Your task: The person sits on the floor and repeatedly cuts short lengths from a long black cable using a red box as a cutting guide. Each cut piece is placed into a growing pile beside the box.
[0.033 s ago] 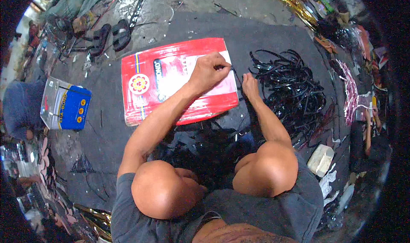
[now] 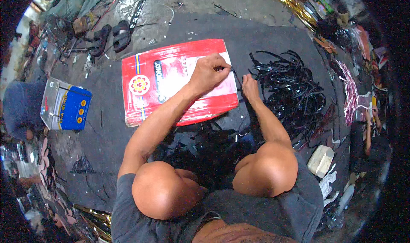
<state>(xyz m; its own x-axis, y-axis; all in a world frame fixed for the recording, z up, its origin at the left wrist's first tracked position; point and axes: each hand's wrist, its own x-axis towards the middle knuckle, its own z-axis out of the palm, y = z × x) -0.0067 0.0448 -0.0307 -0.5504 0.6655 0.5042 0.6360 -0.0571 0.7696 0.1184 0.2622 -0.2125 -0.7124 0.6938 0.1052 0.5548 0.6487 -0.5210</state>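
In front of me lies a broad red and white printed piece [image 2: 179, 110], like a tin or its panel, with a flower badge at its left end. My left hand [image 2: 209, 73] is over its right part, thumb and fingers pinched at the right edge. A thin black strip [image 2: 237, 78] runs from that pinch toward my right hand [image 2: 250, 88]. The right hand's fingers are closed just beyond the edge, beside the strip; what lies inside them is mostly hidden. Close by on the right is a tangled heap of shiny black strips [image 2: 290, 85].
A blue and yellow tin [image 2: 73, 108] stands at left, beside a person in dark clothes [image 2: 21, 108]. Black sandals [image 2: 121, 36] lie far left. At right are a pale block [image 2: 320, 160], pink strips [image 2: 350, 93] and another person's arm [image 2: 368, 132]. Gold strips [image 2: 294, 8] lie far right.
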